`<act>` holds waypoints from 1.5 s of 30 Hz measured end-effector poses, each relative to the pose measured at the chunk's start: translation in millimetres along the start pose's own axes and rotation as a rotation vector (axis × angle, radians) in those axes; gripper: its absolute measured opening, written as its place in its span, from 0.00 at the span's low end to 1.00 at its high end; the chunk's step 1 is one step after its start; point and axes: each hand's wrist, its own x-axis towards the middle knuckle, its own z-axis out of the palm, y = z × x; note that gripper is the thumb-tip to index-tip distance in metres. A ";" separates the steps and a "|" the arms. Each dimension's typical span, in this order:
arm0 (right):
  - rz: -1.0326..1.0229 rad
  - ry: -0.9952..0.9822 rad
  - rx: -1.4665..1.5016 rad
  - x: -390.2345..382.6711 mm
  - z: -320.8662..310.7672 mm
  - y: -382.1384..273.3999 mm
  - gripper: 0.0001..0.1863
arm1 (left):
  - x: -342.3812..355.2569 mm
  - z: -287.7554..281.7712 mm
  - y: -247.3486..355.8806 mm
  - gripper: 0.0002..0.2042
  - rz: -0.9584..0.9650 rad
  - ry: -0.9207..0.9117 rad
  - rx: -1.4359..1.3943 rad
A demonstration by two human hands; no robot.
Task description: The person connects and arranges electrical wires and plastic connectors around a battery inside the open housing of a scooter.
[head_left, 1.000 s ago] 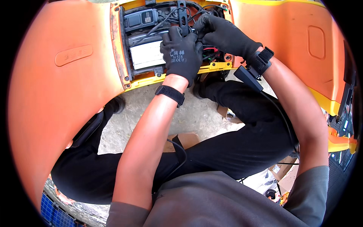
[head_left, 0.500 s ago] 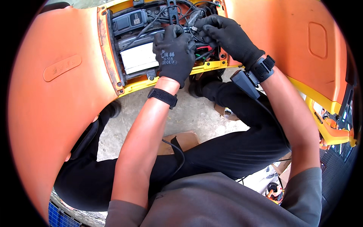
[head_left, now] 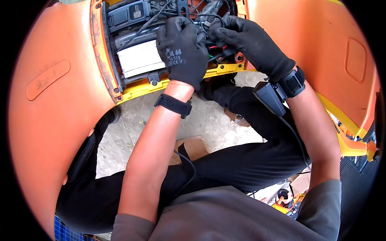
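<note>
Both my hands wear black work gloves and reach into an open bay of an orange machine body. My left hand [head_left: 181, 54] is closed, back upward, its fingers curled over the black tubing and wiring; what its fingertips hold is hidden. Just to the right, my right hand [head_left: 255, 46] is pinched among thin black cables [head_left: 215, 16]; I cannot make out what lies between its fingertips. A small pale connector [head_left: 208, 23] sits between the two hands. Red and green wires [head_left: 217, 49] show beneath them.
A black module [head_left: 128, 17] and a white-labelled block [head_left: 140, 59] fill the bay's left side. A yellow frame edge [head_left: 144, 89] borders the bay. Orange body panels [head_left: 60, 48] flank it. Cardboard [head_left: 195, 148] lies on the concrete floor between my legs.
The view has shifted slightly, so the bay sits higher and farther left. Both hands stay at the wiring, with my right fingers still pinched close to the connector.
</note>
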 end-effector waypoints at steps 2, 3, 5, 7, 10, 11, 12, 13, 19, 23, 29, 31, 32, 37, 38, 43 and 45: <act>0.012 0.005 -0.050 0.7 3.0 -4.5 0.17 | -2.5 -4.1 0.7 0.06 -0.004 -0.034 -0.008; -0.016 -0.001 -0.112 0.4 3.1 -3.5 0.17 | -2.8 -5.5 0.7 0.06 0.006 -0.052 -0.001; -0.072 -0.014 -0.238 0.2 2.0 0.2 0.17 | -3.1 -8.3 -0.3 0.07 0.024 -0.084 0.011; -0.030 0.031 -0.125 3.5 -2.2 -2.4 0.16 | -1.4 -10.0 -0.1 0.07 0.030 -0.087 0.022; -0.010 0.080 0.046 6.0 -7.7 4.4 0.14 | -3.5 -9.7 -0.1 0.08 0.033 -0.103 0.001; 0.015 0.063 0.102 5.9 -5.6 2.9 0.14 | -3.6 -10.4 -1.6 0.08 0.034 -0.108 -0.003; 0.041 0.045 0.157 6.0 -3.5 1.5 0.14 | -3.9 -11.4 -1.9 0.08 0.038 -0.101 -0.005; 0.074 0.025 0.220 6.5 -1.4 0.9 0.14 | -4.3 -12.7 -1.8 0.08 0.042 -0.094 -0.007; 0.126 -0.109 0.607 7.6 -4.1 21.7 0.15 | -5.5 -8.2 -7.2 0.09 0.095 -0.071 -0.065; -0.093 -0.079 0.147 9.6 -4.3 24.3 0.15 | -6.0 -8.6 -9.1 0.09 0.101 -0.070 -0.068; 0.101 -0.132 0.521 5.6 -6.3 15.7 0.16 | -7.5 -7.3 -9.3 0.09 0.094 -0.075 -0.053; 0.104 -0.137 0.533 5.7 -6.4 15.1 0.16 | -7.8 -7.5 -7.9 0.10 0.094 -0.060 -0.031; 0.097 -0.146 0.549 6.0 -6.7 16.2 0.16 | -7.9 -7.6 -7.5 0.10 0.095 -0.053 -0.019; 0.089 -0.165 0.606 7.5 -7.5 19.4 0.15 | -7.8 -7.6 -8.5 0.10 0.103 -0.068 -0.012; 0.093 -0.165 0.615 7.1 -7.5 18.5 0.15 | -7.5 -7.5 -8.3 0.10 0.103 -0.063 -0.016; 0.066 -0.114 0.502 12.0 -7.6 23.7 0.14 | -6.7 -6.9 -6.3 0.10 0.092 -0.058 -0.052; 0.051 -0.021 0.287 10.5 -2.5 10.1 0.13 | -6.6 -7.9 -6.5 0.10 0.083 -0.058 -0.044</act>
